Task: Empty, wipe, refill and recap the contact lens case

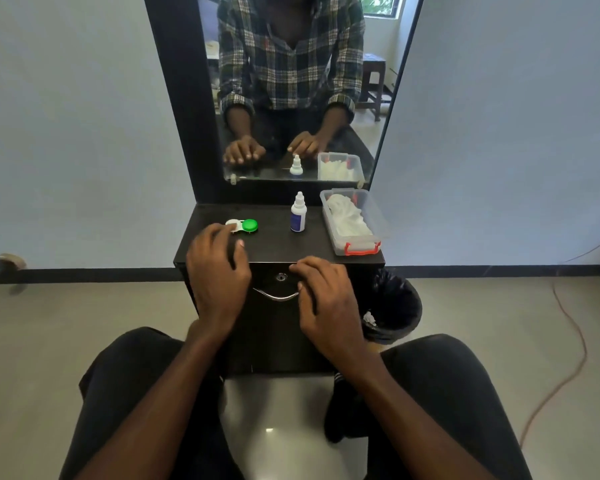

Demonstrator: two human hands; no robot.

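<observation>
Judging the lens case (242, 226) left of centre on the tabletop (274, 247) as light, stiff and slippery, we would pinch its ridged caps; left hand (215, 271) touches it with loosely curled grip, right hand (326, 299) rests relaxed, holding nothing.

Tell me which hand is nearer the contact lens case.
Left. The left hand lies just in front of the contact lens case, fingertips at its white cap. The right hand rests on the cabinet's front edge, well off to the case's right.
</observation>
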